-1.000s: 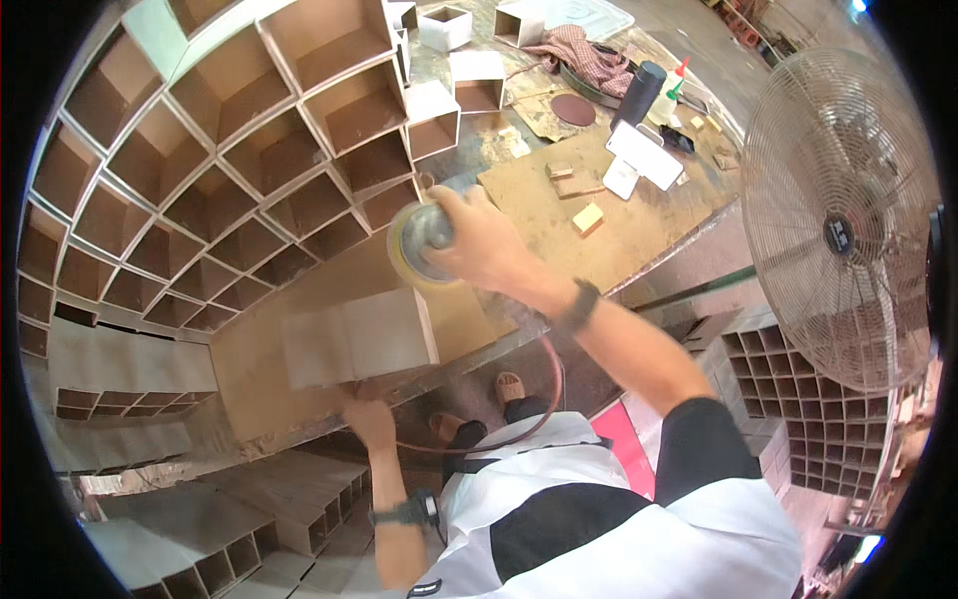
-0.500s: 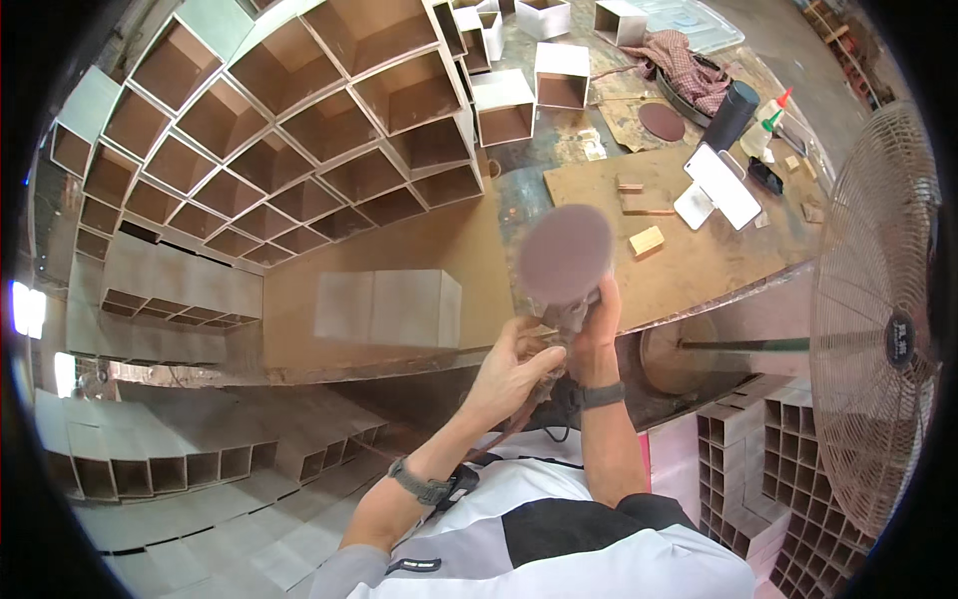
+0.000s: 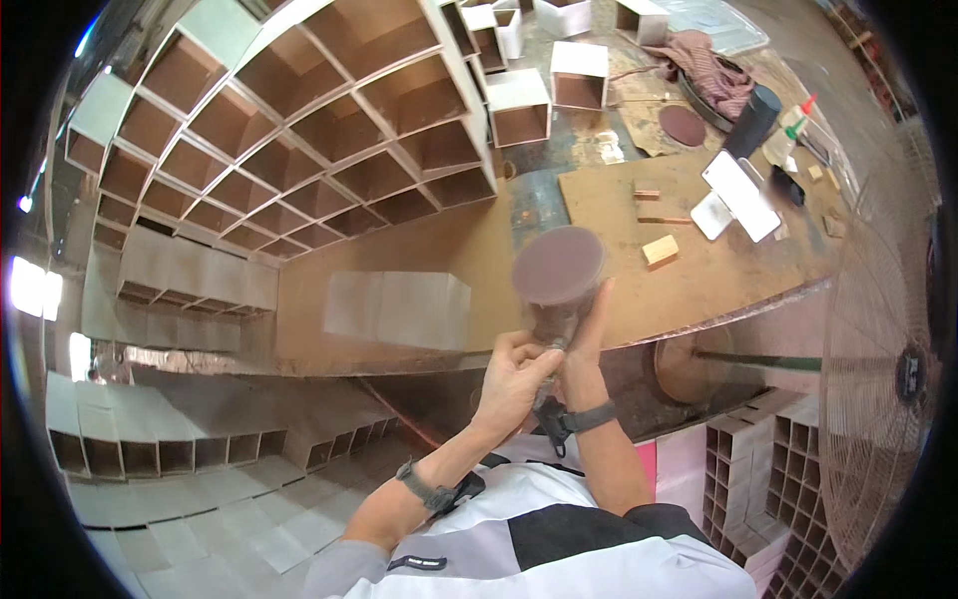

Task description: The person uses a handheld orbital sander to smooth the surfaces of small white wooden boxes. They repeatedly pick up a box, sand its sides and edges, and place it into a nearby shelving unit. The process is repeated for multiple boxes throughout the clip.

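Note:
A disc sander with a round, maroon abrasive face is held up in front of me, its disc tilted upward and facing away. My right hand wraps around its body from the right side. At the tail of the sander, my left hand is closed, thumb and fingers pinching a small fitting near the right wrist. Fingers and the sander's body hide most of that fitting. A reddish hose runs below the table edge toward my hands. On the table beyond lies a separate maroon sanding disc.
White box units with brown compartments stand at the left. A closed pale box lies on the brown tabletop. Wooden blocks, a white phone stand, a dark cylinder and glue bottles are at right, near a large fan.
The sander's disc has tipped to a flatter angle and sits slightly lower. My left fingers have drawn into a tighter pinch at its tail. The whole view has shifted a little.

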Motion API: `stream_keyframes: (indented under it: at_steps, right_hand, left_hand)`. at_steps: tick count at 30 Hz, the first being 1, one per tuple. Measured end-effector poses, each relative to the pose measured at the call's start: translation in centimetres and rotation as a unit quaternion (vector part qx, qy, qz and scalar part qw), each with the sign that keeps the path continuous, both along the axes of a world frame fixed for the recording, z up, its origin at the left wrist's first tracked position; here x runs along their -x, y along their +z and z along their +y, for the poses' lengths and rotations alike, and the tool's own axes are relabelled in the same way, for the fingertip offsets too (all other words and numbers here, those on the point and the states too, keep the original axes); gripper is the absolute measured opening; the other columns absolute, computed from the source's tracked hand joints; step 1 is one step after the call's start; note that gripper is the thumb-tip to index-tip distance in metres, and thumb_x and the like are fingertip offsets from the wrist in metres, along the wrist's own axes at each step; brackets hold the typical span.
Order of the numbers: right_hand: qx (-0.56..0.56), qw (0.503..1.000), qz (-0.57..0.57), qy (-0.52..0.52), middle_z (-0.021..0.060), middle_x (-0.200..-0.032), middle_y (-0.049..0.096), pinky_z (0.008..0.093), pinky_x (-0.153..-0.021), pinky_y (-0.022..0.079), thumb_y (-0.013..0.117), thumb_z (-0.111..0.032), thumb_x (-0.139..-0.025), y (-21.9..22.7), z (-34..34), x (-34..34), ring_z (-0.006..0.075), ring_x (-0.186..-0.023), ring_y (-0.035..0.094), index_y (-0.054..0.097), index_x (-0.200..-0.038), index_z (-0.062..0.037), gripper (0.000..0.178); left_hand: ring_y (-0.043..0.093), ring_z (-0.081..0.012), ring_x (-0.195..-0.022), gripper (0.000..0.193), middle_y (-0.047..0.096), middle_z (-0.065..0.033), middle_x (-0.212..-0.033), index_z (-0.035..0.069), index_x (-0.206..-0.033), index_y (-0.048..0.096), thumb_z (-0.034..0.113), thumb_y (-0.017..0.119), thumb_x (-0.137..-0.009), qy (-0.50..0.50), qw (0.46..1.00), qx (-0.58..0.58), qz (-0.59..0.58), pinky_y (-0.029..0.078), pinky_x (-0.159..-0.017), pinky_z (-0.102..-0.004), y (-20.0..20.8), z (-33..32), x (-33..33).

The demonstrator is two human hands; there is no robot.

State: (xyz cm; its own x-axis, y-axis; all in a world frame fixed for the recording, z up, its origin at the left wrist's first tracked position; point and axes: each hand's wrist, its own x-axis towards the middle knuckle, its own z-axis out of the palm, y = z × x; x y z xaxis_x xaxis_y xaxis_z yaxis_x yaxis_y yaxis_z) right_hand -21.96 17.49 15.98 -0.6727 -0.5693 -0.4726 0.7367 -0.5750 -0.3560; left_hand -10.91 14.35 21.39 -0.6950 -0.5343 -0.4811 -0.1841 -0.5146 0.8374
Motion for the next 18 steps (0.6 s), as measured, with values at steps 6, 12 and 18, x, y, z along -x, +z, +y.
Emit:
stream_keyframes:
  at_steps: [6,12,18]
  right_hand:
    - [0.047,0.999,0.004,0.026,0.0097,-0.109,0.064,0.0374,-0.075,0.056,0.051,-0.066,-0.091,-3.7,-0.5,0.8,0.0246,-0.093,0.065,0.056,-0.125,-0.0089,0.066]
    - [0.051,0.993,0.049,0.089,0.0094,-0.116,0.063,0.0396,-0.084,0.055,0.052,-0.060,-0.093,-6.8,0.2,0.4,0.0261,-0.101,0.063,0.055,-0.128,-0.0093,0.061]
    - [0.087,0.987,0.037,0.131,0.0086,-0.128,0.061,0.0396,-0.094,0.052,0.052,-0.055,-0.096,-7.1,3.0,1.4,0.0244,-0.110,0.061,0.053,-0.133,-0.0110,0.058]
  left_hand:
    - [0.062,-0.0143,-0.093,0.062,0.060,-0.0137,-0.105,-0.009,-0.134,0.034,0.011,0.072,-0.088,-0.031,0.998,0.039,-0.032,0.052,-0.077,-0.0262,-1.0,-0.6,0.4]
    - [0.063,-0.0147,-0.092,0.061,0.063,-0.0150,-0.104,-0.008,-0.133,0.035,0.013,0.072,-0.088,-0.034,0.994,0.098,-0.045,0.052,-0.073,-0.0255,-1.4,-0.8,-0.5]
    - [0.063,-0.0196,-0.090,0.067,0.064,-0.0133,-0.103,-0.004,-0.134,0.046,0.031,0.075,-0.084,-0.035,0.978,0.202,-0.048,0.051,-0.080,-0.0341,-3.7,-0.1,1.0]
